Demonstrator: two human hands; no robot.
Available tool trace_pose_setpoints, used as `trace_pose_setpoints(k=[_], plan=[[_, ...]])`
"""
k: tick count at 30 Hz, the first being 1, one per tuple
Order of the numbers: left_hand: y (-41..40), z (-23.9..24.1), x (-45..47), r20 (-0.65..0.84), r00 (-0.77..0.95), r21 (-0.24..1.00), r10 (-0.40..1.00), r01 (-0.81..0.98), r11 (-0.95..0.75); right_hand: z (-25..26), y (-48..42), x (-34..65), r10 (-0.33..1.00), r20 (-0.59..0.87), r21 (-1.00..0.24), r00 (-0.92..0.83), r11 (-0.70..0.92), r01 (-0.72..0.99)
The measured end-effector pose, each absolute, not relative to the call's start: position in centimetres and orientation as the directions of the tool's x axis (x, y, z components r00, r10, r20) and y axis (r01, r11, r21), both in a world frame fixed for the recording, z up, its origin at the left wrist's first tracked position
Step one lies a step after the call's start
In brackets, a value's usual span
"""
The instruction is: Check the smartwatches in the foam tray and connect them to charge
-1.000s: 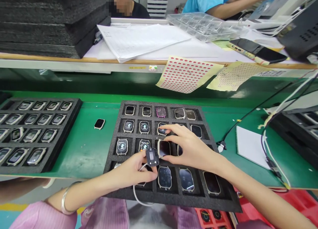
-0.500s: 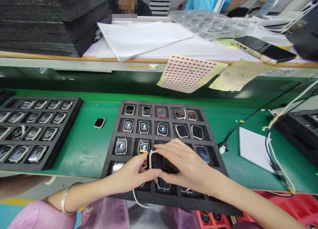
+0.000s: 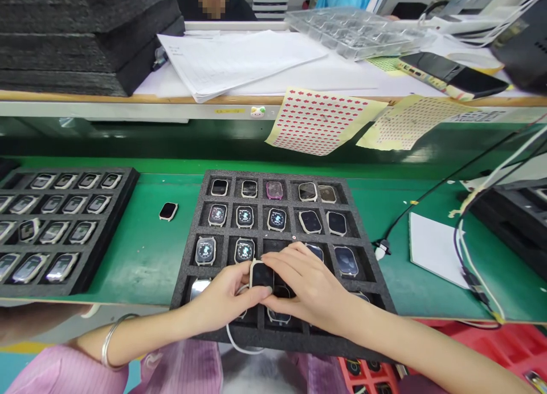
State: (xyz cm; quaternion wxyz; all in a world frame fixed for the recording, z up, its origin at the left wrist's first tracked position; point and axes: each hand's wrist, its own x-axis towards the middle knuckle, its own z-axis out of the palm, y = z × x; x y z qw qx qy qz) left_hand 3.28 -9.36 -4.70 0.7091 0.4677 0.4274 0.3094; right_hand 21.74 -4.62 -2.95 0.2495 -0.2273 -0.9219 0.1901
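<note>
Green counter [image 3: 145, 257] carries a black foam tray [image 3: 367, 269] of smartwatches. Over its near middle cells, both hands meet on one dark-faced watch [image 3: 261, 274]: left hand [image 3: 224, 297] pinches its left edge, right hand [image 3: 310, 286] grips its right side. A loose watch [image 3: 168, 210] lies left of the tray.

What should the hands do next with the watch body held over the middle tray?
Probably lower the watch body into the empty pocket just behind it. Both the left hand and right hand pinch it above the foam tray, whose other visible pockets hold watches.
</note>
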Motion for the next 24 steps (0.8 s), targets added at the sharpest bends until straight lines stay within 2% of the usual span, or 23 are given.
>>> trace_pose_setpoints(k=[4,21,24], plan=[[-9.4,-4.81,3.07,-0.32,0.454,0.923,0.832,-0.048,0.382,-2.99,-4.52,21.81,0.484,0.347,-0.456,-0.803,0.836,0.306],[-9.26,-4.69,3.14,-0.3,0.485,0.922,0.822,-0.075,0.38,-3.63,-4.61,21.74,0.51,0.364,-0.534,-0.779,0.8,0.274],[-9.24,-4.81,3.16,-0.294,0.491,0.917,0.82,-0.096,0.387,-3.54,-4.75,21.69,0.549,0.385,-0.547,-0.742,0.783,0.295]])
